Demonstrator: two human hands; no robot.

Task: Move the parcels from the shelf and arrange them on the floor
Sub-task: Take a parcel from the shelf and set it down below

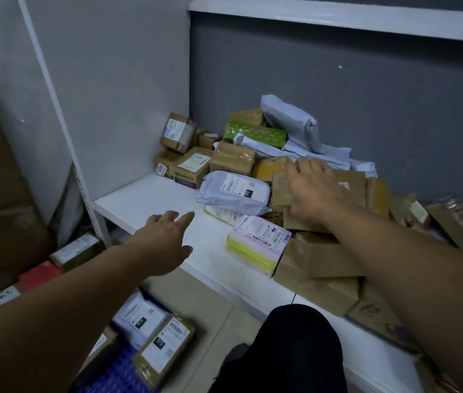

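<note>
On the shelf (145, 199), lower tier, the parcel heap (241, 157) is loose and that is the main risk. The right grip (315, 191) lies spread and flat on a kraft envelope (349, 182) that sits mid-heap, not clamped on anything. Dragging it out likely shifts whatever leans on it. The pink-yellow box (255, 245) and the brown cartons (318, 268) sit right at the front lip, and some cartons seem to overhang, so a nudge could tip them off the edge. The grey bag (289, 120) propped against the back wall could slide down once its support moves. The left grip (165, 239) hangs over bare shelf, fingers apart, holding nothing and aimed toward the grey mailer (234, 192). Its poly film probably slips under a one-handed pinch.

Parcels: mixed taped cartons, grey poly mailers and flat kraft envelopes, most with printed labels. Most are on the shelf. A few lie on the floor (210, 307), including a labelled box (165, 344) on a blue crate (116, 373).
</note>
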